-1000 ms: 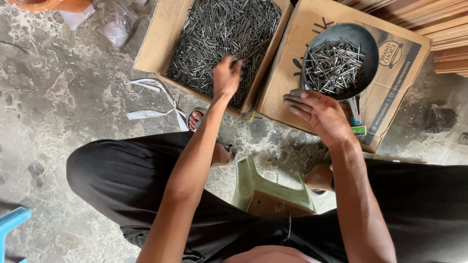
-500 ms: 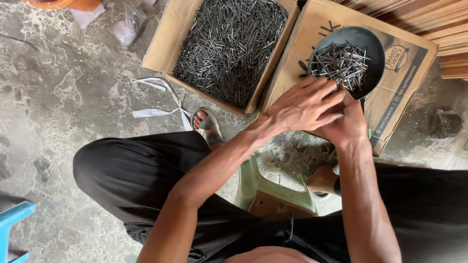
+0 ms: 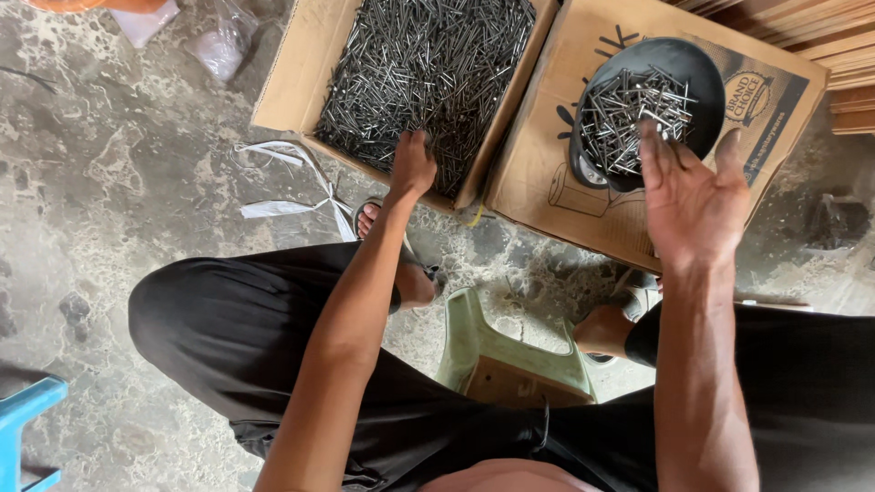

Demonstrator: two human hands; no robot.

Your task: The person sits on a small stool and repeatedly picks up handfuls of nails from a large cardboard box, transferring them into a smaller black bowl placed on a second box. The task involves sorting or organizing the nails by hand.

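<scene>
Left hand [image 3: 412,164] down in the nails [image 3: 428,73], fingers curled into the pile, grip hidden, in the open brown box [image 3: 292,77] at eleven o'clock. Right hand [image 3: 693,196] flat and open, holding nothing, just under the black bowl [image 3: 706,73] at one o'clock. Bowl part full, big box still heaped; bowl sitting on a shut brown box [image 3: 538,173] with black pictures and a round label at its two o'clock corner.

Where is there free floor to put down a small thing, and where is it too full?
Bare concrete floor lies left of the open box of nails, beyond the white strips. A smaller patch lies between the closed carton and the green stool. It is crowded on the carton top, where the black pan sits under the right hand; the left hand reaches into the nails.
</scene>
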